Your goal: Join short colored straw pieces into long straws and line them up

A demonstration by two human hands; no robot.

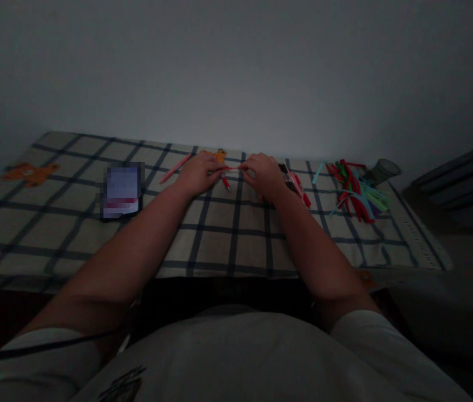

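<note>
Between my two hands stretches a thin red and pale strip [231, 168], too small to make out fully. My left hand [199, 173] pinches its left end between thumb and fingers. At the other end, the fingertips of my right hand [263, 172] are closed on it. A red and white pen [225, 182] lies on the cloth just below the strip, its top near my left fingers. Left of my left hand lies a long pink stick-like thing [175, 168]. Beside my right hand, several red, white and black pens [299, 187] lie in a group, partly hidden by the wrist.
A checked cloth [215, 245] covers the table, which stands against a wall. A phone-like device [122, 192] with a blurred screen lies to the left. At the right are a heap of coloured strips [356, 192] and a tipped glass [382, 171].
</note>
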